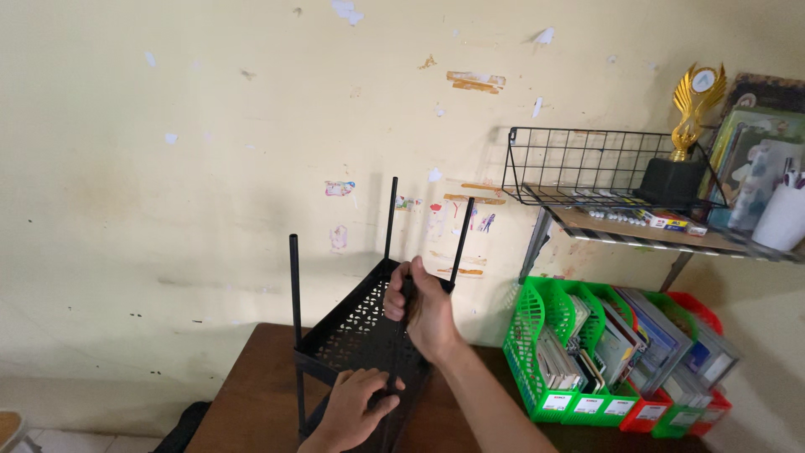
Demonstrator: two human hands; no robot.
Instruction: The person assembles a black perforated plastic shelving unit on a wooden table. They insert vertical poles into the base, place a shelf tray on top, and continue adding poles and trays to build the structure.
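Note:
A black metal rack [356, 331] with a perforated shelf and thin upright poles stands on a dark wooden table [251, 394]. My right hand [423, 310] is closed around one pole at the shelf's near right corner. My left hand [356, 407] grips the same pole lower down, at the rack's front edge. Three other poles stick up at the remaining corners, the far two against the wall.
Green and red file holders [537, 352] full of books and papers stand on the table at the right. Above them a black wire basket [579, 168] and a wall shelf [671, 239] hold a gold trophy [692, 109], books and a white cup. A pale wall is behind.

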